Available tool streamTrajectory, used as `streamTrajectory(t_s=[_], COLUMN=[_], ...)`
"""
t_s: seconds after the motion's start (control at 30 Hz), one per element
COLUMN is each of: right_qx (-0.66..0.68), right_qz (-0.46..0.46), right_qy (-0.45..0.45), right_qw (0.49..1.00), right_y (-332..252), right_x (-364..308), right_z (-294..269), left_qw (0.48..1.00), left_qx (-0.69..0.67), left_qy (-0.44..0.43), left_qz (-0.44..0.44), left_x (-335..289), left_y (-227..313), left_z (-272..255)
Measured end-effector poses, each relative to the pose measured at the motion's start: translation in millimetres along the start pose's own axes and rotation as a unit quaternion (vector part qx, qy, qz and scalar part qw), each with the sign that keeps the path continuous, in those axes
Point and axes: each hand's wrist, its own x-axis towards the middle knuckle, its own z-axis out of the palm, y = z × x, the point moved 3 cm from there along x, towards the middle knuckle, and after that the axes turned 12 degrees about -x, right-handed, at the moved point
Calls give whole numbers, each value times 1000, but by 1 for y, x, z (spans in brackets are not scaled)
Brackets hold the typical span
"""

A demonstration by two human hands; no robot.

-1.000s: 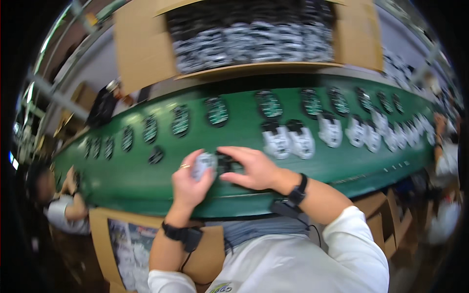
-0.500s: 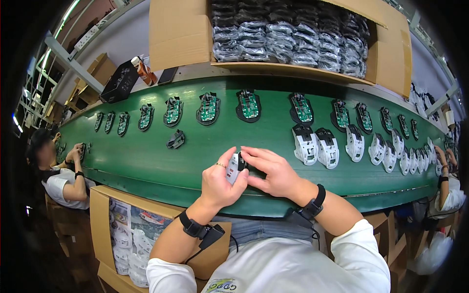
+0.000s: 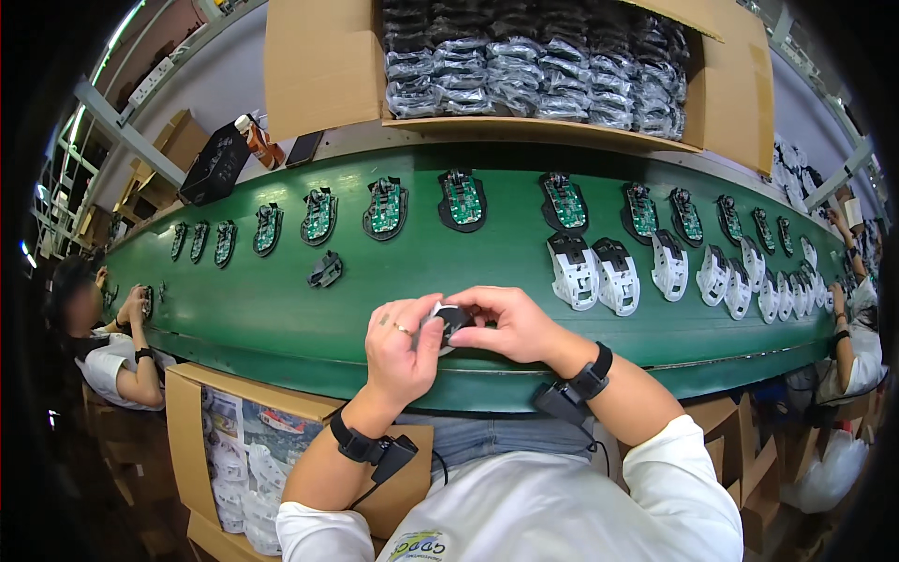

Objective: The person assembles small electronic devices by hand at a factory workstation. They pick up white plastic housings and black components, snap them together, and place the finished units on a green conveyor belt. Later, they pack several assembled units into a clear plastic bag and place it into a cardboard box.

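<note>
A white-and-black computer mouse shell point(image 3: 453, 321) is held between my two hands above the near side of the green bench. My left hand point(image 3: 401, 348) grips its left side, thumb bent over it. The fingers and thumb of my right hand point(image 3: 506, 323) pinch its right side. Its black part faces up, and the fingers cover much of the rest. Beyond my left hand lies a small dark plastic part point(image 3: 325, 270). To the right of my hands, several white mouse shells with black tops point(image 3: 573, 273) stand in a row.
Mouse bases with green circuit boards point(image 3: 462, 201) line the green bench point(image 3: 393, 272). Behind it is a cardboard box point(image 3: 552, 129) of bagged dark parts. A box point(image 3: 183, 412) of white shells sits at lower left. Co-workers' arms point(image 3: 133, 375) show at both ends.
The shell has turned in my hands: its white slotted face showed before, and now its black part shows. Both hands have shifted their grip around it. The whole view has moved slightly.
</note>
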Motion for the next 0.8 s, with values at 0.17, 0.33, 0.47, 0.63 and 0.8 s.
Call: streamTrajectory(t_s=[0.17, 0.33, 0.47, 0.63, 0.8], right_qx=[177, 86, -168, -486, -446], right_qz=[41, 102, 132, -105, -128], right_qy=[-62, -6, 126, 303, 96], right_qw=[981, 991, 969, 813, 881], right_y=[5, 0, 7, -54, -48], right_x=[3, 12, 11, 5, -2], right_z=[11, 18, -37, -52, 9], left_qw=[912, 881, 947, 925, 924], left_qx=[-283, -292, -112, 328, 224], left_qy=[105, 120, 32, 8, -80], left_qz=[-279, -352, -299, -193, -299], left_x=[-27, -23, -7, 0, 3], left_y=[-10, -31, -44, -102, -77], left_z=[5, 16, -7, -66, -33])
